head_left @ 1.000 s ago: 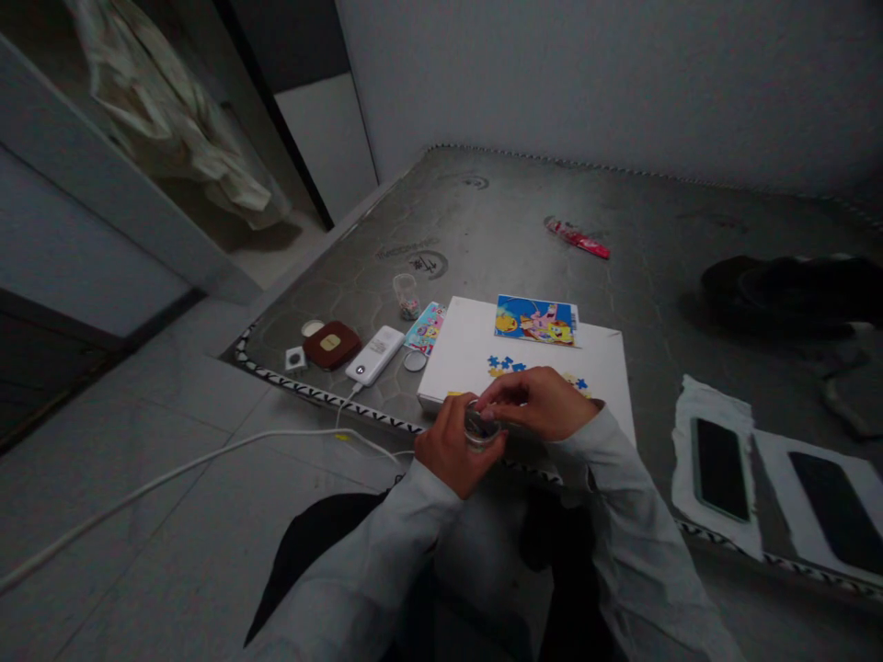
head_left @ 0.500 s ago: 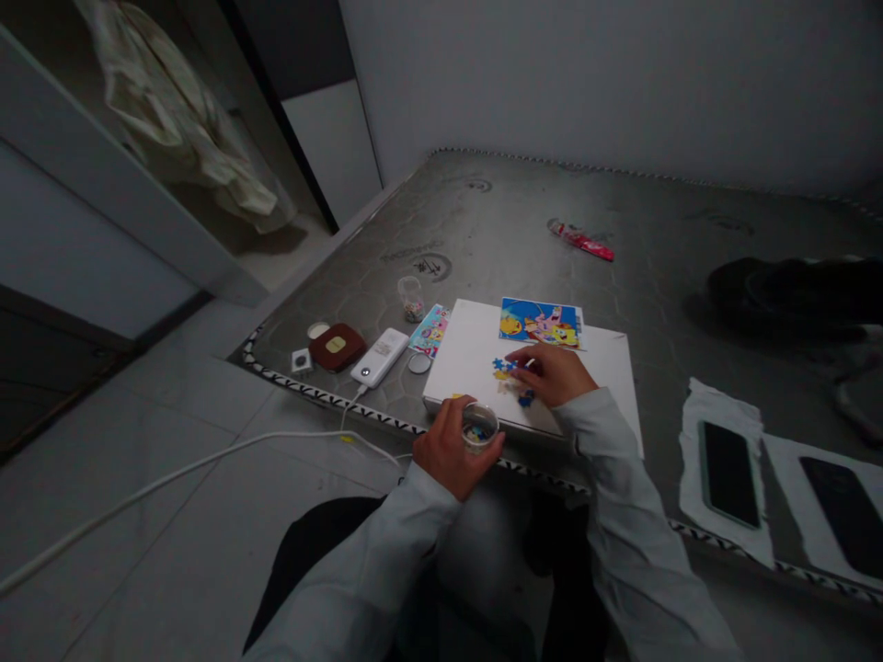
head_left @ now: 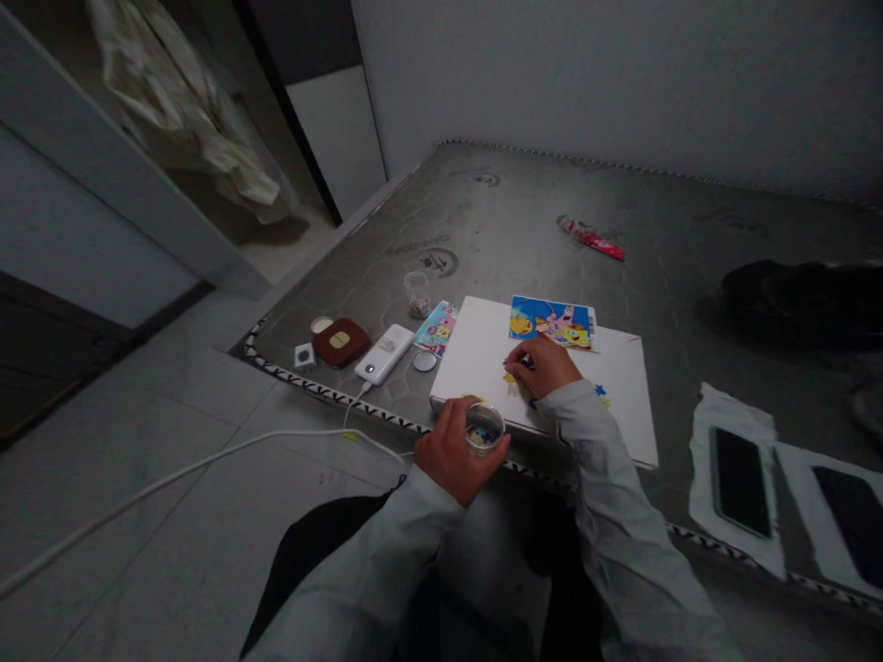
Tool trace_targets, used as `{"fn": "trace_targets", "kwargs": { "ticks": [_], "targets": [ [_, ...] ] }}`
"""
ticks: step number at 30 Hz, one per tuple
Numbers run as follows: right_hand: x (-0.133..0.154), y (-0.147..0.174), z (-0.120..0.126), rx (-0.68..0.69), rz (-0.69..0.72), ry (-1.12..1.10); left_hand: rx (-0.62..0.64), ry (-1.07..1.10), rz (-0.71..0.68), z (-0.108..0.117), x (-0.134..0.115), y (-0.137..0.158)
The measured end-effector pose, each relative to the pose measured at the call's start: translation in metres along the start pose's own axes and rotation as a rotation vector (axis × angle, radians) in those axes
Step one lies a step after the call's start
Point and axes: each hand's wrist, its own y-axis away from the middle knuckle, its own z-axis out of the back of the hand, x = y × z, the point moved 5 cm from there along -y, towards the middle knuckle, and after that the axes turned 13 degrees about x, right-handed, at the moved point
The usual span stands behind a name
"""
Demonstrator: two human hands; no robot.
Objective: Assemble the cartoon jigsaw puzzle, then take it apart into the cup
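Observation:
My left hand (head_left: 459, 450) is wrapped around a small clear plastic cup (head_left: 485, 427) with jigsaw pieces inside, held at the front edge of a white box (head_left: 475, 331). My right hand (head_left: 542, 366) is over the box, its thumb and fingers pinched at a small blue jigsaw piece (head_left: 507, 364), mostly hidden by the fingertips. Yellow jigsaw pieces (head_left: 511, 380) lie just below the fingers. Another blue piece (head_left: 600, 392) lies beside the right wrist. A cartoon picture card (head_left: 552, 322) rests on the box's far side, behind the right hand.
Left of the box are a second card (head_left: 437, 329), a round lid (head_left: 425, 361), a clear cup of small bits (head_left: 418, 296), a white power bank (head_left: 384, 355) with cable, and a brown case (head_left: 340, 342). Two phones (head_left: 741, 480) lie right; a red wrapper (head_left: 591, 238) lies behind.
My right hand has shifted slightly left over the jigsaw pieces, covering more of the blue ones. A blue piece now shows beside its wrist. My left hand still holds the cup.

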Motion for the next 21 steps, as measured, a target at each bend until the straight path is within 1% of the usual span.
{"fn": "trace_targets", "kwargs": {
  "ticks": [5, 14, 21],
  "targets": [
    [-0.0006, -0.0002, 0.0018, 0.004, 0.006, 0.020, -0.005, -0.003, 0.005, 0.0009, -0.0016, 0.0008],
    [-0.0058, -0.0034, -0.0071, 0.024, 0.007, 0.028, 0.018, -0.009, 0.004, -0.0024, -0.0016, -0.0002],
    [-0.0076, -0.0016, -0.0046, -0.016, 0.036, 0.023, 0.013, -0.018, -0.012, -0.0061, -0.0011, 0.0005]
  ]
}}
